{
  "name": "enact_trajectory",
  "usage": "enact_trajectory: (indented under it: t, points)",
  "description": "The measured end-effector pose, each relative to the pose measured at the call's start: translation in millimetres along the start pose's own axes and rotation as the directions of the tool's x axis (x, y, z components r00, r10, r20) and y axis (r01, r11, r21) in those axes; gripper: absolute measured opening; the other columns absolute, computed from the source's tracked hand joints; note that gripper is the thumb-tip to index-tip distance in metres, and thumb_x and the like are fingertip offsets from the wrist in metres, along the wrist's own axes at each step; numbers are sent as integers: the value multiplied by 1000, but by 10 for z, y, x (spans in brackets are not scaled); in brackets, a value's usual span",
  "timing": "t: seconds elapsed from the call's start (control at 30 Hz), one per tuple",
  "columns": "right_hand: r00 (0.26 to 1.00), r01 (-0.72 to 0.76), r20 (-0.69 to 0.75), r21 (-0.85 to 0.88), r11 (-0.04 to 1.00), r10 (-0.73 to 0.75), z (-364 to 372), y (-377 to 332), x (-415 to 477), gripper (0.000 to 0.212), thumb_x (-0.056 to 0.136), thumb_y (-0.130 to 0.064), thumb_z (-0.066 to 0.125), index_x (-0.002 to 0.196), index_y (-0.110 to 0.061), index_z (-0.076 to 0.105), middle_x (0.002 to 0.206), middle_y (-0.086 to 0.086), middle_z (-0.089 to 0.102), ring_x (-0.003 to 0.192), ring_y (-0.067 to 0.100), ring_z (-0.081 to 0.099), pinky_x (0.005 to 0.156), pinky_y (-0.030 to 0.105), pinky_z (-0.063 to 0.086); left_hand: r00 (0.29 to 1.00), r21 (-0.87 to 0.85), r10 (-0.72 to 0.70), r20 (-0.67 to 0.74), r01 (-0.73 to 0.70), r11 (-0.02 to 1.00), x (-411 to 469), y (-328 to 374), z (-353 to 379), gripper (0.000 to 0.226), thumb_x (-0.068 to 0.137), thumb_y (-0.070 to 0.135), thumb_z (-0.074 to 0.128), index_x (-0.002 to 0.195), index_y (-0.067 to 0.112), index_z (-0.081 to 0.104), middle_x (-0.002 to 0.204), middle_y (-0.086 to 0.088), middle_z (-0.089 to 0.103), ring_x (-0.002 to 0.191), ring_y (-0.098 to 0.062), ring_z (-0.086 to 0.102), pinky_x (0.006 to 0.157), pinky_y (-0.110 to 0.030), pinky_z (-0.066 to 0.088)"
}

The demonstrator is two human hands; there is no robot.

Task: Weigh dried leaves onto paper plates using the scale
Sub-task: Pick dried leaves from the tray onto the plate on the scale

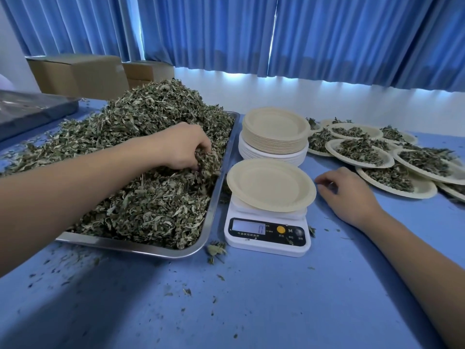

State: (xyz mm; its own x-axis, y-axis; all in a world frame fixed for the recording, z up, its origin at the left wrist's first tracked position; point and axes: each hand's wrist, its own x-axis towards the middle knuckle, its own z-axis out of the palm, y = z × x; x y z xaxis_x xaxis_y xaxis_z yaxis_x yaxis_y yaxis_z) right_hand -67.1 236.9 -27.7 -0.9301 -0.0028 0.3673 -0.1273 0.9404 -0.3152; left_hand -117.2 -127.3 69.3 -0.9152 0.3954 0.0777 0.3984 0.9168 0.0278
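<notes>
Head view, looking down at a blue table (226, 298). My left hand (181, 144) is dug into a heap of dried leaves (151, 205), fingers curled round a clump near the tray's right side. My right hand (349, 192) rests on the table just right of the scale (266, 233), fingers loosely bent, grasping nothing.

The leaves I am to weigh are piled high in a steel tray (216, 197) on my left, and some spill over its far edge. An empty plate (270, 185) sits on the scale, just beside the tray. The display seems to read zero.

To do this step well, I judge I should lift a modest clump, carry it low over the tray rim, and let it fall in the middle of the plate. Then I should add pinches while watching the display, since loose bits already litter the table.

Behind the scale stands a stack (275, 132) of empty plates, tan ones on top of white ones. To the right, filled plates (362, 151) overlap one another, each holding a low mound of leaves.
</notes>
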Motion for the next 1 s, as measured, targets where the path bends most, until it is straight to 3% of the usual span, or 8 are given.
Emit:
enact_trajectory:
  t: [0.13, 0.3, 0.53, 0.6, 0.67, 0.77, 0.9, 1.0]
  points:
    - [999, 2, 34, -15, 1000, -1, -11, -12, -3, 20, 99, -23, 61, 115, -21, 72, 110, 2, 61, 106, 22, 56, 90, 42, 50, 994, -26, -10, -106, 7, 1000, 38, 29, -58, 52, 77, 21, 86, 126, 19, 68, 123, -7, 68, 111, -29, 63, 97, -37, 50]
    - [999, -21, 24, 9, 1000, 21, -10, -7, -9, 19, 98, -23, 61, 113, -22, 73, 108, 0, 60, 103, 20, 56, 89, 41, 49, 985, -37, -29, -171, 23, 999, 110, 74, -135, 52, 75, 20, 88, 124, 16, 70, 127, -8, 67, 114, -31, 62, 100, -39, 49]
    - [1000, -19, 7, 35, 999, 19, 20, 3, 11, 15, 98, -21, 62, 108, -22, 73, 104, 0, 60, 97, 19, 58, 86, 36, 48, 969, -153, -4, -245, -35, 988, 219, 248, -227, 49, 72, 21, 89, 118, 15, 72, 119, -7, 70, 109, -28, 63, 89, -28, 43]
    - [997, -70, -20, 108, 992, 73, 35, -7, 48, 12, 97, -19, 63, 98, -21, 75, 93, -1, 64, 83, 15, 60, 72, 30, 46, 968, -202, 26, -249, -78, 976, 233, 366, -232, 43, 71, 19, 89, 112, 15, 75, 110, -7, 73, 104, -27, 65, 88, -28, 47]
    - [974, -215, -16, 262, 941, 227, 38, -22, 143, 18, 96, -21, 63, 86, -14, 76, 76, 7, 68, 63, 17, 56, 59, 28, 42, 968, -258, 64, -245, -128, 958, 244, 506, -220, 36, 70, 19, 90, 104, 17, 76, 101, -4, 73, 98, -24, 66, 88, -30, 49]
    - [917, -359, 58, 547, 756, 394, 27, -105, 279, 22, 96, -21, 64, 83, -9, 75, 79, 16, 72, 68, 22, 60, 65, 34, 48, 969, -312, 127, -213, -191, 931, 273, 711, -174, 33, 71, 20, 90, 101, 20, 76, 88, 8, 68, 88, -11, 63, 79, -18, 44]
    - [923, -330, 73, 654, 680, 377, 95, -244, 366, 18, 97, -16, 64, 86, -9, 77, 83, 8, 76, 74, 16, 69, 65, 26, 51, 958, -372, 252, -136, -285, 884, 268, 942, -112, 34, 74, 19, 88, 106, 18, 74, 102, 7, 71, 100, -10, 63, 91, -21, 45]
    - [955, -274, 102, 667, 693, 279, 127, -303, 349, 19, 94, -10, 65, 85, -15, 80, 82, 2, 78, 75, 13, 69, 68, 30, 58, 940, -476, 342, -13, -306, 824, 233, 984, -94, 40, 76, 16, 86, 114, 21, 73, 112, 10, 71, 98, 2, 64, 89, -17, 49]
